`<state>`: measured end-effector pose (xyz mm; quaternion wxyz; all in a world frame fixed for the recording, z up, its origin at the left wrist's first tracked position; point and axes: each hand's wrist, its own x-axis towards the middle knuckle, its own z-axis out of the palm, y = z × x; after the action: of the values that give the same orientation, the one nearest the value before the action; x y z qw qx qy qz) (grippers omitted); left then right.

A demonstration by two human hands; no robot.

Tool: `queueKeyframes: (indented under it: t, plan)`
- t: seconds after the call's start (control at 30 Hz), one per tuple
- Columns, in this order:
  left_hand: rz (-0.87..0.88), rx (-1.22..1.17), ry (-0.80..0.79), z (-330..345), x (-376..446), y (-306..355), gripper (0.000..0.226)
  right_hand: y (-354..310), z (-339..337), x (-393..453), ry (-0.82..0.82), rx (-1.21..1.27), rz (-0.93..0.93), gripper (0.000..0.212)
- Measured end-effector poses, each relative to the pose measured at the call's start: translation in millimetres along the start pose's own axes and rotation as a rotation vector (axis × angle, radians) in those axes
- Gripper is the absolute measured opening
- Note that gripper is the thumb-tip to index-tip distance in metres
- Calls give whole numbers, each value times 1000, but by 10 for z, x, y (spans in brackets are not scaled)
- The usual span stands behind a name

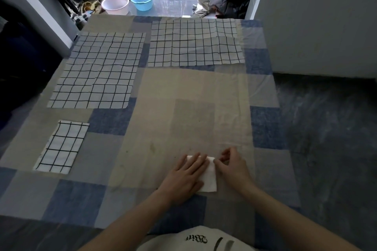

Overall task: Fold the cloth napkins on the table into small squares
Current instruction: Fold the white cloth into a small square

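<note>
A small folded white napkin [210,177] lies near the front middle of the table. My left hand [184,177] rests flat on its left part with straight fingers. My right hand [232,166] sits at the napkin's right edge, thumb and fingers pinching its upper right corner. A folded grid-patterned napkin [62,146] lies at the front left. Two unfolded grid napkins lie spread out: one [95,71] at the left, another [193,44] at the back right.
The table is covered by a patchwork cloth [183,98] of beige, grey and blue. Its right edge drops to a dark floor [326,149]. Beyond the far edge stand a white basin [115,4], a blue basin [141,0] and piles of clothes.
</note>
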<state>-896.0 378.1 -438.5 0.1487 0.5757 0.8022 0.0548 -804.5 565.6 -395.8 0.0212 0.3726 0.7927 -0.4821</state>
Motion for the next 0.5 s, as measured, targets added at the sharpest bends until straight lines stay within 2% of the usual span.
queueKeyframes:
  t: [0.23, 0.3, 0.43, 0.5]
  plan:
    - [-20, 23, -2, 58, 0, 16, 65, 8, 88, 127, -3, 28, 175, 33]
    - [-22, 51, 1, 40, -1, 13, 64, 6, 102, 138, -16, 44, 185, 33]
    - [-23, 47, -1, 41, -2, 22, 65, -55, 140, 132, -21, 229, 192, 34]
    - [-29, 49, 2, 57, 0, 15, 65, -37, 149, 149, 23, 187, 168, 34]
